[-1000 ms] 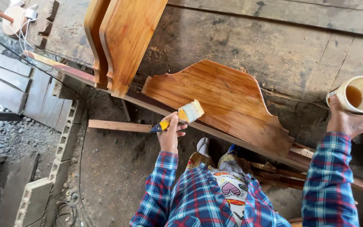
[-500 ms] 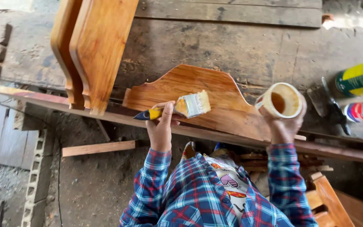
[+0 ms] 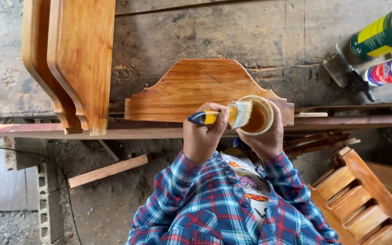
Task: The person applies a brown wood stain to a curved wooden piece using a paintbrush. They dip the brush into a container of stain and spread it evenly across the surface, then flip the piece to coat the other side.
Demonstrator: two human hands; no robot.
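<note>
My left hand point(image 3: 201, 136) grips a paintbrush point(image 3: 225, 115) with a blue and yellow handle. Its pale bristles rest at the rim of a small round cup point(image 3: 258, 116) of brown varnish, which my right hand point(image 3: 266, 136) holds from below. Both hands hover just in front of a shaped wooden panel point(image 3: 191, 88) with a curved top edge, glossy and orange-brown, lying flat on a worn plank bench point(image 3: 232, 31). My sleeves are blue and red plaid.
Two tall varnished boards point(image 3: 75, 59) lie at the left of the bench. A green and yellow can point(image 3: 379, 31), a white spray can point(image 3: 389, 70) and a scraper point(image 3: 348, 72) sit at the right. A slatted wooden piece point(image 3: 359, 199) stands lower right; a loose stick point(image 3: 107, 170) lies on the dirt floor.
My right hand has brought the cup in from the right to meet the brush. The brush has lifted off the panel to the cup's rim. My view has shifted right and closer.
</note>
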